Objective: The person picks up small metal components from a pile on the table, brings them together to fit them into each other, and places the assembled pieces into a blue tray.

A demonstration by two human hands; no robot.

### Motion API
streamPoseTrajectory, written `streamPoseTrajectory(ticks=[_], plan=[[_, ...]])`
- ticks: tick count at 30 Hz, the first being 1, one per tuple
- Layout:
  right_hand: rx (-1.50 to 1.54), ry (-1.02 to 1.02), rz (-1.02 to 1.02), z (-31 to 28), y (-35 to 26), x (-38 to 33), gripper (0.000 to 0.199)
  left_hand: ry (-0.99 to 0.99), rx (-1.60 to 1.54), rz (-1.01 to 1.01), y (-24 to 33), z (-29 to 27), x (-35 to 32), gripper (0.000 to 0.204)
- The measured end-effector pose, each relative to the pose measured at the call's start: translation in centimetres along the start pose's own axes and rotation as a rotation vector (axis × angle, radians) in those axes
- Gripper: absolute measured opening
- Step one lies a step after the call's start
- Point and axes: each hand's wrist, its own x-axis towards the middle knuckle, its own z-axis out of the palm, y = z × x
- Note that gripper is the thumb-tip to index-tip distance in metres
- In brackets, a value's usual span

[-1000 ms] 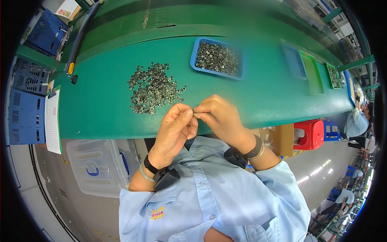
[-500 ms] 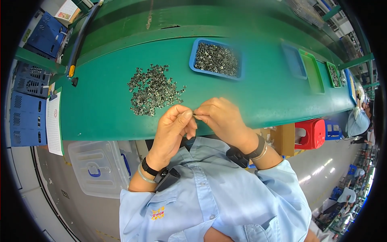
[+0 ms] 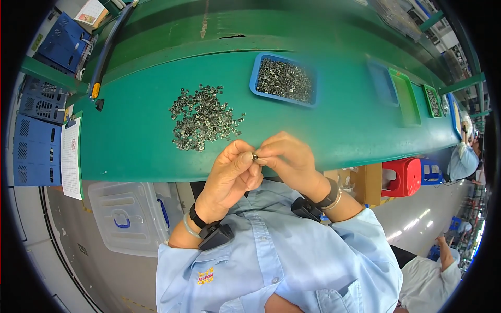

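Observation:
My left hand (image 3: 232,172) and my right hand (image 3: 287,159) meet at the near edge of the green worktable (image 3: 130,141). Thumb and fingers of both pinch one small dark metal part (image 3: 254,156), mostly covered by the fingertips. Just beyond my left hand lies a loose heap of small shiny metal parts (image 3: 203,119), spread on the tabletop. Farther off, to the right of the heap, a blue tray (image 3: 254,78) is filled with many similar small metal pieces (image 3: 284,80).
At the right are another blue tray (image 3: 383,83), a green tray (image 3: 416,112) and a smaller green tray of parts (image 3: 433,101). A clipboard (image 3: 71,156) and blue crates (image 3: 36,151) line the left. Below stand a clear lidded box (image 3: 125,216) and a red stool (image 3: 406,177).
Both hands have shifted slightly nearer my body, still pinching the small part. The whole view has moved a little. At the lower right, another person's arm and pale clothing have come closer.

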Motion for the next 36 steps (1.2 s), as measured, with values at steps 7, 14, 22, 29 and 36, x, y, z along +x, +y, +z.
streamPoseTrajectory(ticks=[7,14,22,29,36], plan=[[-0.012,-0.027,-0.028,0.0,0.1,0.1,0.011,0.023,0.077,-0.007,0.6,0.1,-0.1,0.016],[-0.081,-0.022,0.034,-0.1,0.6,0.2,0.008,0.099,0.185,-0.008,0.8,0.2,0.2,0.015],[-0.626,0.104,-0.032,-5.5,4.3,5.1,0.01,0.257,0.265,0.017,0.6,-1.0,-0.1,0.016],[-0.772,-0.141,-0.007,-2.4,4.6,6.1,0.014,0.194,0.194,0.003,0.9,-1.9,-0.3,0.016],[-0.787,-0.332,0.024,0.5,4.9,6.5,0.012,0.172,0.143,-0.008,0.9,-2.3,-0.4,0.017]])
